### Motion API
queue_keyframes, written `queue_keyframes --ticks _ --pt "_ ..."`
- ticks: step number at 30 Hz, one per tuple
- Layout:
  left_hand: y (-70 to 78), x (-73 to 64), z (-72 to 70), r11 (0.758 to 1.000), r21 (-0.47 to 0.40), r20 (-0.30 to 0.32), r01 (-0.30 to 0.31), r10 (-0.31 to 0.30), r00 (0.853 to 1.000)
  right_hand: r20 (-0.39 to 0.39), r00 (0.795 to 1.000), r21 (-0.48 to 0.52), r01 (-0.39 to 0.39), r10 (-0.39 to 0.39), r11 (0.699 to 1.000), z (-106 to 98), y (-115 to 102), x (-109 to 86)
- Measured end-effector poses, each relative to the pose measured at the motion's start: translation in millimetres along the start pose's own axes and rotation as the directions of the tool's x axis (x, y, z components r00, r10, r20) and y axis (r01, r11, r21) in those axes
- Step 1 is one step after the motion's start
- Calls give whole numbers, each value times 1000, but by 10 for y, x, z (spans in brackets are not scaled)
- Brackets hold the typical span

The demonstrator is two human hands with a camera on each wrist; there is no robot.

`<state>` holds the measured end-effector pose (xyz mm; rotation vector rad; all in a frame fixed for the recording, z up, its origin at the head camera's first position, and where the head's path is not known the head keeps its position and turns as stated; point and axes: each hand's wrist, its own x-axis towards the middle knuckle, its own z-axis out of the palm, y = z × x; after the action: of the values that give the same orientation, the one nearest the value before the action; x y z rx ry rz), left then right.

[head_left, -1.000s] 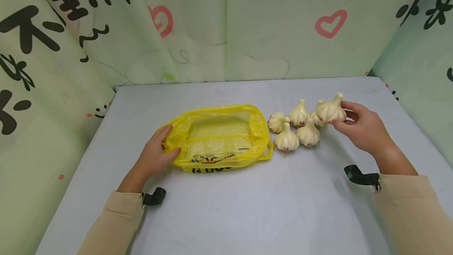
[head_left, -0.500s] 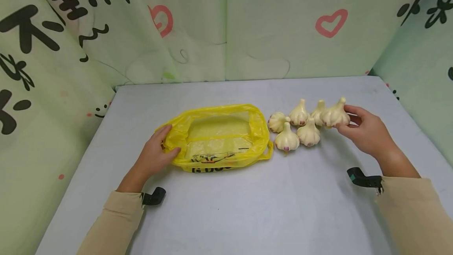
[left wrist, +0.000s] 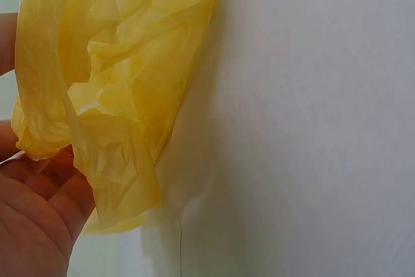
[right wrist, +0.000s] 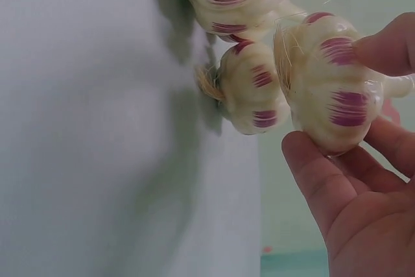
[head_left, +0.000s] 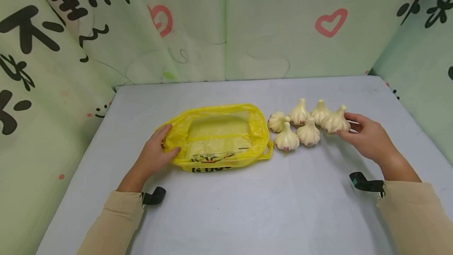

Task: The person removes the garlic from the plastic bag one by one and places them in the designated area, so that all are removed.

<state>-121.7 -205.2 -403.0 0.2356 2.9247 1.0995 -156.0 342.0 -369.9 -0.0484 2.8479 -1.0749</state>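
Observation:
My left hand [head_left: 155, 153] grips the left end of a yellow plastic bag [head_left: 260, 129], whose wide mouth faces up. In the left wrist view the thin yellow film of the bag [left wrist: 123, 160] hangs in folds over the fingers. My right hand [head_left: 371, 139] pinches a garlic bulb [head_left: 335, 121] between thumb and fingers at the right end of a garlic group. Purple streaks mark the held garlic bulb [right wrist: 331, 89] in the right wrist view, and its roots point toward the table. Another garlic bulb [right wrist: 256, 89] stands close beside it.
Several garlic bulbs [head_left: 286, 139] stand together right of the bag, the nearest close to the bag's handle loop [head_left: 269, 150]. All rest on a white-covered table [head_left: 226, 215]. A printed green curtain [head_left: 269, 26] rises behind the table's far edge.
My right hand has brought its garlic bulb down and slightly right, baring more of the bulb behind it. The left hand and the bag have stayed in place.

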Motion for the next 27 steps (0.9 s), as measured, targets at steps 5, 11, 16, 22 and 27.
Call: queue_keyframes --ticks 5,11,16,22,27 --pt "10 -7 -4 1000 5 6 5 -5 1000 5 1000 1 -8 8 1000 28 43 -24" --pt "17 -9 -5 1000 3 10 12 -12 1000 7 1000 4 -9 9 1000 68 70 -37" --pt "22 -7 -6 1000 0 12 11 -11 1000 12 1000 -14 -19 19 1000 80 100 -57" --pt "15 -4 -4 1000 -1 8 5 -5 1000 31 999 -13 -28 28 1000 103 176 -64" --pt "14 -1 -7 1000 0 8 -3 3 1000 55 997 -12 -44 44 999 120 211 -36"
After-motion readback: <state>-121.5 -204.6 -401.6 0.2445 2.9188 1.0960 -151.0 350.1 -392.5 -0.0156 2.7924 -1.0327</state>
